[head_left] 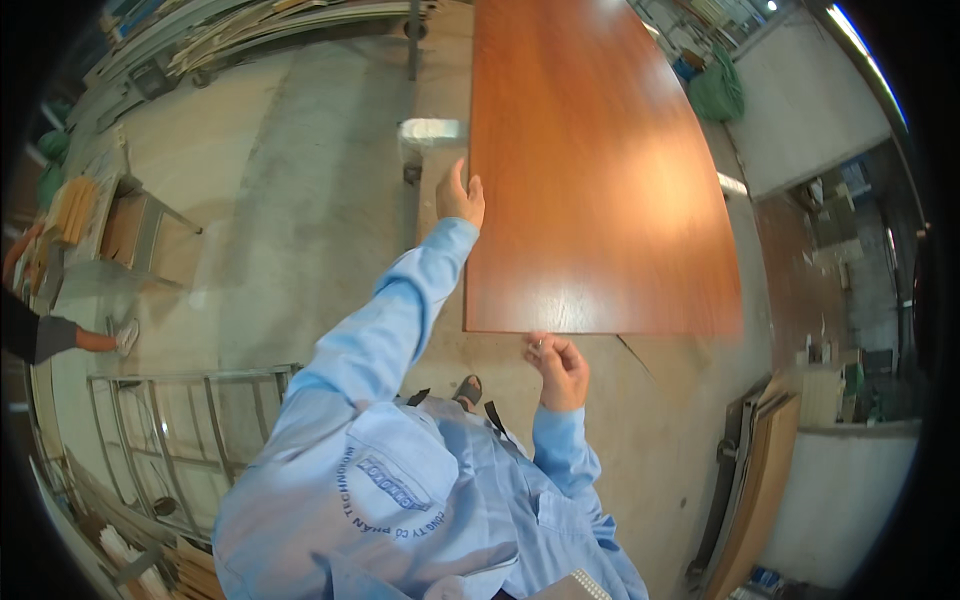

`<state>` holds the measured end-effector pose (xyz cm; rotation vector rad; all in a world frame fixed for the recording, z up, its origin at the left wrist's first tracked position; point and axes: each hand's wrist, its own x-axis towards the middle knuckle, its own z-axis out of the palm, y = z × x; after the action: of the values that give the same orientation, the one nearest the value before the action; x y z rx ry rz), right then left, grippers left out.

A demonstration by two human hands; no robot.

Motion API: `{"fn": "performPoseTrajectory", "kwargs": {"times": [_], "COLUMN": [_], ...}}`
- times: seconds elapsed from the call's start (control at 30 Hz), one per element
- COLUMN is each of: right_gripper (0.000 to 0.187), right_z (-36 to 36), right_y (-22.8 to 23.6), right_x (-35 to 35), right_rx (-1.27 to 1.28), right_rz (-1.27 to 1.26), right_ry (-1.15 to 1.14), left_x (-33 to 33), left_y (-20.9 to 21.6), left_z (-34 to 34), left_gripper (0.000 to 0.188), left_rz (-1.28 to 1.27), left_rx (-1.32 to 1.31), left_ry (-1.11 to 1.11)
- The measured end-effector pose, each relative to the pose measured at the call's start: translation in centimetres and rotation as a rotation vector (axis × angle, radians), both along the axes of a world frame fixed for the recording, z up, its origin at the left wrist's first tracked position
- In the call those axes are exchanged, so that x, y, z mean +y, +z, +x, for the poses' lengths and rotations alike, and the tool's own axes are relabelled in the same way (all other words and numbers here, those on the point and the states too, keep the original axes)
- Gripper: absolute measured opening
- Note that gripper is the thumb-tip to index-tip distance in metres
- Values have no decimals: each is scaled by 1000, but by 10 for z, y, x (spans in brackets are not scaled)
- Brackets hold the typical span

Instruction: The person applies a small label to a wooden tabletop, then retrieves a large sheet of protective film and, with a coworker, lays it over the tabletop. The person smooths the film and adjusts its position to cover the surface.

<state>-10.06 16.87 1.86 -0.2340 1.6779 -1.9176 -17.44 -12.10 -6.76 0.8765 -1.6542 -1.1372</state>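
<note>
A large reddish-brown wooden panel [600,200] with a glossy face stretches away in front of me. My left hand [460,198] is at its left edge, thumb and finger apart, with a fingertip just over the edge. The other fingers of that hand are partly hidden. Just below the panel's near edge, my right hand [562,372] has thumb and fingers pinched together. A small shiny bit shows between those fingertips, too small to name. Both arms wear light blue sleeves.
A metal frame [190,378] stands at lower left. Long boards [755,490] lean at the lower right. At far left, a person in dark clothes [55,338] is by a table with wood pieces [75,208]. Stacked strips [260,30] lie on a rack at the back.
</note>
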Motion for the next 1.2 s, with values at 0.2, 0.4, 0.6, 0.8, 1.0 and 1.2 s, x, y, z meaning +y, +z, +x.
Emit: {"fn": "performPoseTrajectory", "kwargs": {"times": [0.2,0.4,0.6,0.8,1.0,1.2], "right_gripper": [10,8,9,11,9,7], "right_z": [-29,-23,-16,-10,-8,-9], "right_y": [13,17,21,27,26,22], "right_x": [-5,-29,-36,-38,-39,-39], "right_rx": [59,98,209,219,274,436], "right_rz": [-90,-135,-148,-141,-136,-91], "right_ry": [-47,30,109,121,107,105], "left_x": [117,127,131,127,127,125], "left_y": [112,113,114,116,121,118], "left_z": [118,132,149,152,153,150], "left_gripper": [14,14,12,12,12,12], "left_rz": [10,104,231,201,210,366], "left_rx": [47,138,70,45,40,7], "left_ry": [-853,-762,-681,-663,-677,-727]}}
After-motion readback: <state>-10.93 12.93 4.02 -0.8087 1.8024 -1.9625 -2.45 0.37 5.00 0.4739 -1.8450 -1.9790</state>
